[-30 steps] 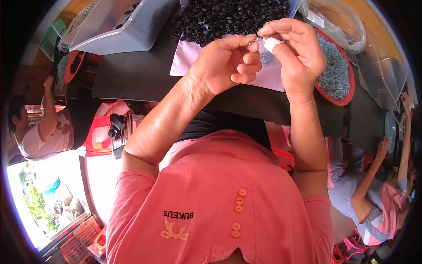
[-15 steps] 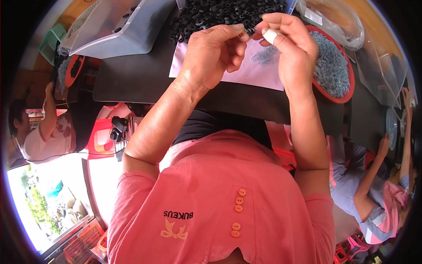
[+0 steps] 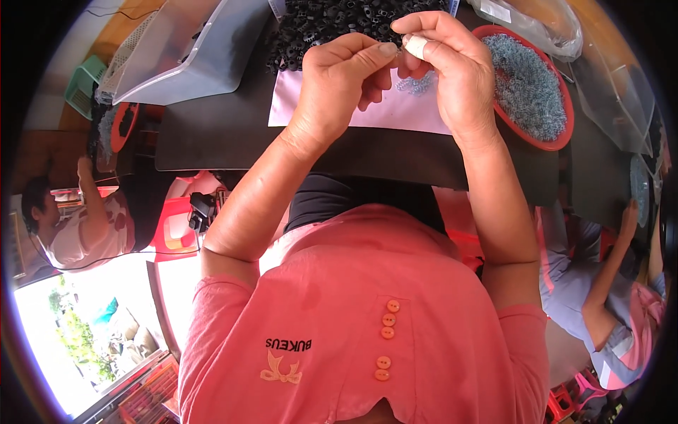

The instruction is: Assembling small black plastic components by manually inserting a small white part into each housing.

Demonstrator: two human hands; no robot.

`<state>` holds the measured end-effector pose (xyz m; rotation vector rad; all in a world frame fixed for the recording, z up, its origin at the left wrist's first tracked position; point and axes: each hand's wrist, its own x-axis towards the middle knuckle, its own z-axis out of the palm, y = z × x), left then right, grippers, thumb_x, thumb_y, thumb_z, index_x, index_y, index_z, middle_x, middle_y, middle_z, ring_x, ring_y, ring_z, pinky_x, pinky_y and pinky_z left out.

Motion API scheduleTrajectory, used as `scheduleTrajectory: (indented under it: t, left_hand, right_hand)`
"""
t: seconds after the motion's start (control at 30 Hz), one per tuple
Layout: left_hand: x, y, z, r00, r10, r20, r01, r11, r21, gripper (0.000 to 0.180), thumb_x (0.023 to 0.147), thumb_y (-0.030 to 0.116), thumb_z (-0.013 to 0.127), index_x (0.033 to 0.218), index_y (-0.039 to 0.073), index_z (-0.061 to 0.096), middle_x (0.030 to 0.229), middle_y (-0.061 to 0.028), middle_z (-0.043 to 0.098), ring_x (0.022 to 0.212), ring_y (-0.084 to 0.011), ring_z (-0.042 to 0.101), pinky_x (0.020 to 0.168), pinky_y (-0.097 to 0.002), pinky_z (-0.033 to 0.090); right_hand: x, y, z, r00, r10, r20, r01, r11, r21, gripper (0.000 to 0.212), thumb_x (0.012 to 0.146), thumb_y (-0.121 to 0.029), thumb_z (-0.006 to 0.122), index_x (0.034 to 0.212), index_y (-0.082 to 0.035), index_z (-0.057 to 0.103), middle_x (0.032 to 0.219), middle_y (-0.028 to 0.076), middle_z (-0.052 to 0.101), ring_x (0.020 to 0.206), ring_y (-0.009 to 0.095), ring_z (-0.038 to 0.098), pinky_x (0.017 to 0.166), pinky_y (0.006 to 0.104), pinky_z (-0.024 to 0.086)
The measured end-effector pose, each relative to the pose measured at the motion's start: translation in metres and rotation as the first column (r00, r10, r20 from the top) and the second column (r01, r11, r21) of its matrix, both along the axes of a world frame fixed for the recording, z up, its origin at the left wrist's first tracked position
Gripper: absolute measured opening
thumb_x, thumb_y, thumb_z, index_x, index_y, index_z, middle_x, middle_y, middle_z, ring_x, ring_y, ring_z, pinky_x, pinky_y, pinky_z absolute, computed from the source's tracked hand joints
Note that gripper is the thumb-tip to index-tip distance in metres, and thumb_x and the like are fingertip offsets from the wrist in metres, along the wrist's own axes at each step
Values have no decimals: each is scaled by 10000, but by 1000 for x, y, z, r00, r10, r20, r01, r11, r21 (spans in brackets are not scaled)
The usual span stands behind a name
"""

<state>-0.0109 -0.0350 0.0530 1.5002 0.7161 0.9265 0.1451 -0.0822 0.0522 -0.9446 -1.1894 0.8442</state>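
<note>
My left hand (image 3: 337,83) and my right hand (image 3: 460,88) meet fingertip to fingertip over a pale pink sheet (image 3: 296,106) on the dark table. Both are closed in a pinch, and whatever is between the fingers is too small or hidden to name. White tape (image 3: 416,47) wraps one finger of the right hand. Just beyond the hands lies a heap of small black plastic parts (image 3: 311,32). On the sheet, partly behind my right hand, is a small pile of blue-grey pieces (image 3: 415,85) that look like tiny springs.
A red basin (image 3: 563,134) full of the same blue-grey pieces stands to the right, a clear plastic bag (image 3: 544,28) behind it. At left is a translucent bin (image 3: 176,78). People sit working at the left (image 3: 85,219) and right (image 3: 600,311); the dark table's edge (image 3: 233,159) runs before me.
My right hand has moved left and its fingertips have closed in against those of my left hand. The whole view has shifted slightly.
</note>
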Motion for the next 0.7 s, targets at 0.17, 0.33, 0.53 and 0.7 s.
scheduleTrajectory:
  t: [0.17,0.33,0.53,0.7]
  left_hand:
    - [0,-1,7,997,-47,63,61,968,-242,267,962,206,562,840,-20,632,644,-65,568,521,-130,488,463,-246,347]
    - [-16,15,-14,979,-153,134,200,847,-493,282,973,235,531,841,-6,595,644,-52,533,512,-132,459,441,-257,294]
    - [-25,8,-13,995,-59,-86,36,969,-246,190,925,167,630,844,-3,654,679,-38,595,552,-96,520,467,-238,376]
    - [-20,12,-35,955,114,-275,-30,956,292,90,854,79,695,900,4,679,734,-9,637,648,-59,564,589,-208,467]
  right_hand:
    - [3,1,-5,997,-53,53,51,998,39,225,885,-32,514,1050,13,660,767,32,605,714,109,561,662,236,436]
    - [7,-6,13,976,-191,-108,203,972,117,161,819,-20,578,967,26,621,789,83,648,713,137,610,694,240,472]
    - [15,-2,14,958,-235,-164,254,961,111,185,802,-13,582,977,28,627,797,83,658,715,147,622,679,254,476]
    - [6,0,8,973,-205,-110,214,974,76,204,797,24,593,997,29,631,803,82,664,716,138,621,675,242,467]
